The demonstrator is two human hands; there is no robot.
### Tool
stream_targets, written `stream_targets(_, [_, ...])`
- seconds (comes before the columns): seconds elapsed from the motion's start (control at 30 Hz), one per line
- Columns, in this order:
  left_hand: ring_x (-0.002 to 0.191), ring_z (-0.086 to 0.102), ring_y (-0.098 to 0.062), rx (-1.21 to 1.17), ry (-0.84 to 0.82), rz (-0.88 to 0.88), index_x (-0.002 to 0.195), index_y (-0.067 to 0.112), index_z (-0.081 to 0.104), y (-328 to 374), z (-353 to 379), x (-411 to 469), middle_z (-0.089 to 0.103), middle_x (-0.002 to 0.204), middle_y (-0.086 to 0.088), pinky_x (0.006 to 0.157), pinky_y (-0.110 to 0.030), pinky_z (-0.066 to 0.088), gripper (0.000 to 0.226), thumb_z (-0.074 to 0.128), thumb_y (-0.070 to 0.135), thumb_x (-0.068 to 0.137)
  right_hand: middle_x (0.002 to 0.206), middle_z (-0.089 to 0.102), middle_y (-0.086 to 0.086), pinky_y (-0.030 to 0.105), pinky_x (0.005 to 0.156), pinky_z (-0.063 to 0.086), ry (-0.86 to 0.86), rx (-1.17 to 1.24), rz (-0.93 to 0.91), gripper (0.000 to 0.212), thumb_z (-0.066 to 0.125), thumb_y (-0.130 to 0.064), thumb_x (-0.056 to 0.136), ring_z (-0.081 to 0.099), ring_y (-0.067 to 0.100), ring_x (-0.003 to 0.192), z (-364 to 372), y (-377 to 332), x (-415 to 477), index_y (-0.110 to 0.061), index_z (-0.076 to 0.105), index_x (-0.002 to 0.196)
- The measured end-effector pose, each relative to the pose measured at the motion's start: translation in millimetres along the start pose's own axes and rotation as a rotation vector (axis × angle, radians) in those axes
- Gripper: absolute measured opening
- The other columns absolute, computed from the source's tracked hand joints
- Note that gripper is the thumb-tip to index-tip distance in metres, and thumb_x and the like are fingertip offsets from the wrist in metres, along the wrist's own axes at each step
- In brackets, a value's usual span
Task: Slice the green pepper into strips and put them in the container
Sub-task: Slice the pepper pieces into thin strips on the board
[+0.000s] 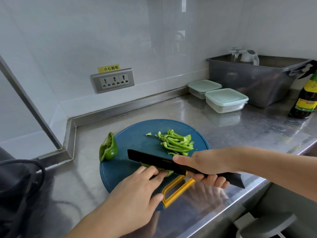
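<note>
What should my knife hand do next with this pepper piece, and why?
Probably press the knife straight down through the pepper piece that the left hand pins to the cutting board: the right hand holds the blade right over it.

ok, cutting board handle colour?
Yellow handle on the dark blue cutting board, head view.
</note>
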State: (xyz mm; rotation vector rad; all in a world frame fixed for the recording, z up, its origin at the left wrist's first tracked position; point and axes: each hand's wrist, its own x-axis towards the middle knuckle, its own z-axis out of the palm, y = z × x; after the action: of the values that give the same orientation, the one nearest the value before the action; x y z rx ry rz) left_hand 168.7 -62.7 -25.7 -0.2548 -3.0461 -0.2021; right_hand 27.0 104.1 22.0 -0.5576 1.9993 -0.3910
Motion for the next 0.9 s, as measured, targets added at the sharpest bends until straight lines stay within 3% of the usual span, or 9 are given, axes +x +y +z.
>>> stream_targets(0.17, [0.123,0.021,0.004,0.002,0.016,-0.008,0.150,0.037,0.010,5,0,0,0.022,0.135,0.025,0.099,-0.015,0.030,0.056,0.031,0.045,0.098,0.050,0.028,0.002,0.018,0.042,0.027,0.037,-0.036,0.007,0.069,0.026,-0.081,0.082,0.026,0.016,0.039,3,-2,-2,-0.017,0.034,0.058])
stream_targets(0.3, [0.123,0.021,0.002,0.015,-0.007,-0.017,0.150,0.038,0.008,4,2,-1,0.021,0.136,0.024,0.101,-0.017,0.034,0.056,0.029,0.046,0.098,0.053,0.040,0.009,0.020,0.041,0.036,0.190,-0.176,-0.072,0.065,0.021,-0.072,0.090,0.036,0.019,0.038,18,-17,0,-0.016,0.035,0.060])
stream_targets(0.43, [0.125,0.020,0.001,0.022,-0.019,-0.081,0.149,0.040,0.014,2,7,-5,0.028,0.135,0.026,0.100,-0.019,0.039,0.068,0.010,0.057,0.083,0.071,0.061,0.022,0.024,0.050,0.043,0.336,-0.136,-0.135,0.049,0.015,-0.046,0.103,0.052,0.024,0.052,29,-38,14,-0.030,0.031,0.059])
stream_targets(0.5, [0.113,0.036,-0.003,0.095,0.028,-0.076,0.140,0.037,0.041,-1,10,-7,0.048,0.121,0.024,0.084,-0.022,0.052,0.060,0.026,0.054,0.084,0.065,0.057,0.016,0.024,0.052,0.041,0.351,-0.217,-0.135,0.060,0.014,-0.057,0.099,0.050,0.023,0.049,31,-38,18,-0.020,0.040,0.060])
stream_targets(0.57, [0.097,0.045,-0.005,0.138,0.126,-0.040,0.127,0.034,0.057,-3,16,-10,0.058,0.109,0.024,0.067,-0.025,0.052,0.052,0.037,0.052,0.083,0.063,0.052,0.009,0.024,0.051,0.039,0.392,-0.275,-0.121,0.069,0.014,-0.064,0.095,0.046,0.018,0.050,31,-36,21,-0.010,0.045,0.064])
stream_targets(0.63, [0.088,0.047,-0.006,0.151,0.163,-0.015,0.126,0.033,0.058,-5,20,-12,0.058,0.108,0.024,0.062,-0.024,0.050,0.051,0.038,0.052,0.083,0.063,0.051,0.012,0.028,0.049,0.043,0.406,-0.233,-0.091,0.066,0.017,-0.063,0.095,0.046,0.022,0.048,29,-32,21,-0.016,0.051,0.064])
stream_targets(0.7, [0.084,0.052,-0.007,0.169,0.178,0.000,0.128,0.034,0.056,-4,20,-12,0.058,0.111,0.024,0.061,-0.024,0.049,0.051,0.037,0.052,0.085,0.063,0.046,0.014,0.032,0.047,0.044,0.384,-0.154,-0.066,0.054,0.023,-0.052,0.101,0.043,0.022,0.048,25,-28,17,-0.033,0.043,0.054])
stream_targets(0.83, [0.083,0.054,-0.006,0.186,0.179,-0.014,0.128,0.035,0.056,-5,21,-12,0.057,0.114,0.025,0.060,-0.021,0.050,0.051,0.037,0.053,0.085,0.047,0.035,0.001,0.022,0.041,0.029,0.295,0.054,-0.019,0.065,0.028,-0.076,0.085,0.030,0.016,0.037,12,-12,-2,-0.019,0.036,0.056])
stream_targets(0.9, [0.083,0.054,-0.006,0.162,0.174,-0.013,0.130,0.034,0.054,-6,22,-12,0.056,0.117,0.025,0.061,-0.020,0.050,0.051,0.037,0.053,0.085,0.046,0.032,-0.001,0.021,0.040,0.026,0.247,0.085,-0.044,0.067,0.027,-0.078,0.084,0.027,0.014,0.037,8,-8,-10,-0.018,0.035,0.056])
